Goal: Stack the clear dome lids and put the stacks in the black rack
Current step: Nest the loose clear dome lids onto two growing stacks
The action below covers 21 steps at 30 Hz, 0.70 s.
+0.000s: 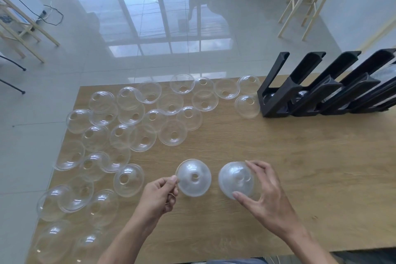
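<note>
While held: left fingers (174, 179) pinch cloudy dome lid (194, 177) | right fingers (255, 167) clasp stack (236, 179)

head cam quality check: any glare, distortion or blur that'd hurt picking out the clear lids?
Head view: strong window glare on the glossy floor beyond the table; wide-angle bending tilts the black rack and the edges; loose lids show mainly as highlights on wood; the lids at the lower left corner look soft; both hands look sharp.

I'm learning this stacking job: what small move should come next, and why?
Probably bring the left hand rightward and nest its lid onto the stack in the right hand: both domes are held side by side, apart.
</note>
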{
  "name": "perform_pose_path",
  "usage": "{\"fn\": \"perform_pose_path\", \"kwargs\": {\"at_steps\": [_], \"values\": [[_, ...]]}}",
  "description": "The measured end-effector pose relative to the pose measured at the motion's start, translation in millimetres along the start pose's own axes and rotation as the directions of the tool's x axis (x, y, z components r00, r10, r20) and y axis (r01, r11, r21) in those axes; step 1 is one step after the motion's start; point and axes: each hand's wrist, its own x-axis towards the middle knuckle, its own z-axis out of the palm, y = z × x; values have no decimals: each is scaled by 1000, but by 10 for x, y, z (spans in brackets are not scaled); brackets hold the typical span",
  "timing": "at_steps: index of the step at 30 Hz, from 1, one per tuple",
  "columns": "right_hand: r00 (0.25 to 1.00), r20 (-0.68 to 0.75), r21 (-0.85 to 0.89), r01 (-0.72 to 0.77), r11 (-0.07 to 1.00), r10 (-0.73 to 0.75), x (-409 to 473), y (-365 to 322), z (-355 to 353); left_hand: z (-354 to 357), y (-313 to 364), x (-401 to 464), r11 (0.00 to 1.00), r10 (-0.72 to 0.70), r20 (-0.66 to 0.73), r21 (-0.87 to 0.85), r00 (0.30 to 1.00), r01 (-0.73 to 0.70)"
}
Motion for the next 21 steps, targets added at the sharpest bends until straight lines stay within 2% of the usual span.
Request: {"fn": "perform_pose_path", "kwargs": {"at_steps": [4, 8, 11, 13, 16, 18, 21], "values": [[1000, 17, -19, -12, 1000, 12, -22, 81, 139, 28, -110, 18, 982, 113, -109, 161, 988, -95], [999, 37, -5, -18, 1000, 18, -4, 139, 217, 53, -110, -1, 960, 189, -163, 239, 968, -147], [997, 64, 28, -48, 998, 46, 11, 155, 266, 57, -131, -61, 868, 369, -178, 416, 912, -270], [996, 66, 27, -56, 998, 55, 22, 153, 277, 24, -180, -95, 706, 503, -31, 592, 864, -389], [997, 55, 28, -49, 998, 47, 37, 132, 277, 41, -212, -94, 469, 506, 266, 714, 821, -520], [997, 52, 50, -55, 997, 52, 44, 111, 274, 133, -203, -59, 388, 486, 338, 743, 806, -546], [997, 39, 72, -68, 995, 65, 61, 109, 261, 295, -149, 5, 327, 539, 338, 760, 772, -561]]}}
